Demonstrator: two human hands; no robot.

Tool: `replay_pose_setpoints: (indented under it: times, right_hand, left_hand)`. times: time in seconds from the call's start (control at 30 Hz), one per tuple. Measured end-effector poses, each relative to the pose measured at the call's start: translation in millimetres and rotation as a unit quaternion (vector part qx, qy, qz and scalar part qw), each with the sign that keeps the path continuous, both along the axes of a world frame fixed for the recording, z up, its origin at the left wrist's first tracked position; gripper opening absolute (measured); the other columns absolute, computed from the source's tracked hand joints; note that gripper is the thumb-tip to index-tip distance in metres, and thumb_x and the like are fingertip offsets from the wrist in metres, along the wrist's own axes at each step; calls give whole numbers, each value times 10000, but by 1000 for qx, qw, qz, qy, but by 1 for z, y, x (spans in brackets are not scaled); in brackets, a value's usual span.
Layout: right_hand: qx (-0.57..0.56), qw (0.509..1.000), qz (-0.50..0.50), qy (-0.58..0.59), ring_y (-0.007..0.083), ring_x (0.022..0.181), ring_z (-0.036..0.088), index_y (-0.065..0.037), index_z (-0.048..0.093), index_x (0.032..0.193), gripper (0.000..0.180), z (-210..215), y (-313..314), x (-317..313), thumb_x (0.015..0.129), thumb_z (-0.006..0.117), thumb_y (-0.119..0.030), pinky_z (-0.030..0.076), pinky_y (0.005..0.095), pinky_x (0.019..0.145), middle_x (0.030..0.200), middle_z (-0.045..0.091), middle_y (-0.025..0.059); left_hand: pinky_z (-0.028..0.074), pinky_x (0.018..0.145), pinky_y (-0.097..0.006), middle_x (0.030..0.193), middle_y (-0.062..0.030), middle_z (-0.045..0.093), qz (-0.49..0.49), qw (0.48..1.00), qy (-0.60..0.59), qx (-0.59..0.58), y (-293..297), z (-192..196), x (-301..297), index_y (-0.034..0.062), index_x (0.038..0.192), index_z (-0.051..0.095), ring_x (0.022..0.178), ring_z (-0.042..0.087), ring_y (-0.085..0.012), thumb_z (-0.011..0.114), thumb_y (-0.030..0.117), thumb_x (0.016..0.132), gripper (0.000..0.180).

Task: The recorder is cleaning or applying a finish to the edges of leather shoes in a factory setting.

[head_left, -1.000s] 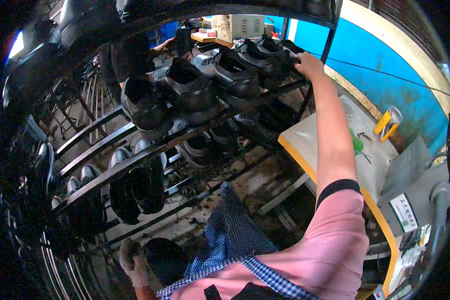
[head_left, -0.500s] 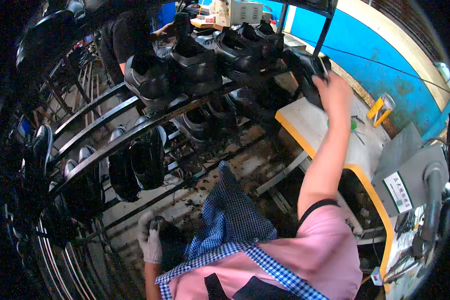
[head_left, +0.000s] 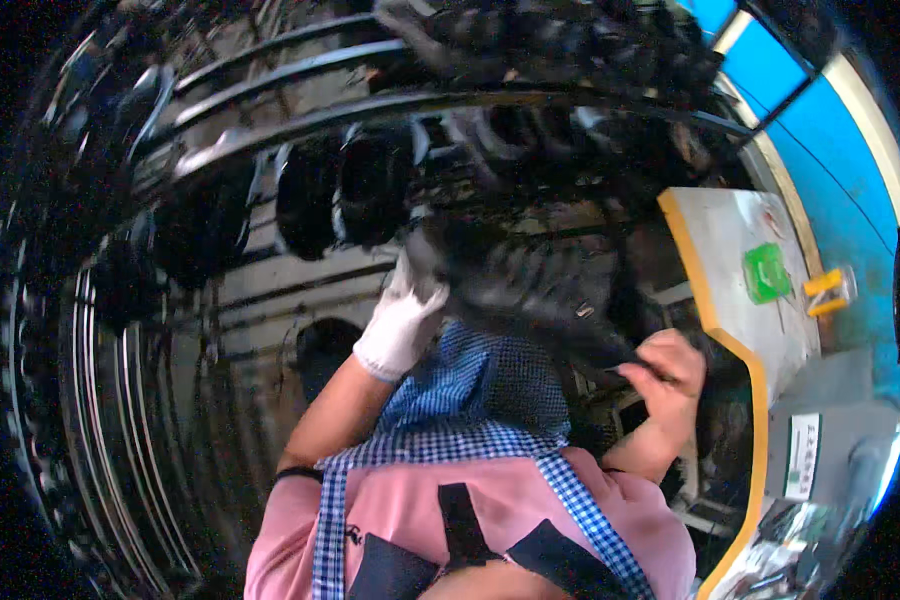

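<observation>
A black shoe (head_left: 530,290), blurred by motion, is held across the front of my body above the checked apron (head_left: 480,385). My left hand (head_left: 405,325), in a white glove, is closed around the shoe's left end. At its right end my bare right hand (head_left: 667,375) has curled fingers, with the thumb and fingertips pinched at the shoe's edge. Blur hides whether a small item is also between those fingers.
Racks with metal rails (head_left: 300,125) carry several black shoes ahead and to the left. At right stands a white table (head_left: 735,225) with a yellow edge, bearing a green container (head_left: 767,273) and a yellow-wrapped roll (head_left: 830,290). A grey machine box (head_left: 830,440) is nearer.
My right hand has come back from the upper rack to my front, and a shoe is now there. My gloved left hand has risen from the lower left onto the shoe. The view has turned.
</observation>
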State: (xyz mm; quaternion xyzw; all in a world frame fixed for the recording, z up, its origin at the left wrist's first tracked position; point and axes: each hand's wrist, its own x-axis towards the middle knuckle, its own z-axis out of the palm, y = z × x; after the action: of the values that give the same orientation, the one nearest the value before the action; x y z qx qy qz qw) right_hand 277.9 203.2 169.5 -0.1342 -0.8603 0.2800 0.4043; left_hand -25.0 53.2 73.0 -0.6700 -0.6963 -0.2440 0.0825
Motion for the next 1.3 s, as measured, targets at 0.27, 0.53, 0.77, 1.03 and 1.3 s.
replay_pose_setpoints:
  times: [0.27, 0.53, 0.77, 1.03, 1.3]
  right_hand:
    - [64, 965, 82, -243, 171, 518, 549, -56, 681, 821, 196, -66, -27, -70, 640, 752, -27, 418, 267, 464, 761, 612, 76]
    - [-182, 962, 120, -165, 93, 556, 460, -56, 618, 1016, 251, -33, -25, -121, 770, 670, -59, 369, 225, 489, 881, 567, 49]
    - [1, 969, 192, -156, 228, 676, 564, -66, 581, 1140, 308, 2, -32, -156, 833, 584, -64, 458, 317, 595, 812, 522, 99]
    - [121, 956, 250, -97, 201, 529, 548, -78, 651, 1057, 366, 18, -31, -180, 700, 690, -6, 439, 297, 467, 726, 540, 75]
    - [230, 902, 346, -118, 169, 570, 582, -23, 643, 903, 352, 30, -24, -188, 557, 711, -19, 484, 268, 472, 751, 566, 50]
  left_hand:
    - [397, 960, -316, 1202, -90, 490, 71, 682, -670, 286, -16, 50, 4, 54, 1279, 407, 1127, 467, -184, 647, 52, 765, 568]
    - [421, 928, -320, 1120, -88, 539, 37, 807, -548, 219, -41, 37, -8, 23, 1171, 491, 1032, 524, -179, 758, 121, 677, 570]
    - [410, 941, -315, 1163, -90, 542, 46, 785, -580, 212, -46, 25, -5, 13, 1172, 499, 1062, 524, -182, 733, 145, 696, 547]
    - [423, 908, -307, 1100, -90, 566, 46, 834, -527, 159, -48, 40, -12, 10, 1157, 525, 1019, 534, -171, 775, 271, 654, 619]
    - [481, 832, -305, 1022, -108, 607, -43, 826, -560, 45, -43, 50, -7, -3, 1126, 545, 927, 593, -171, 789, 298, 666, 601]
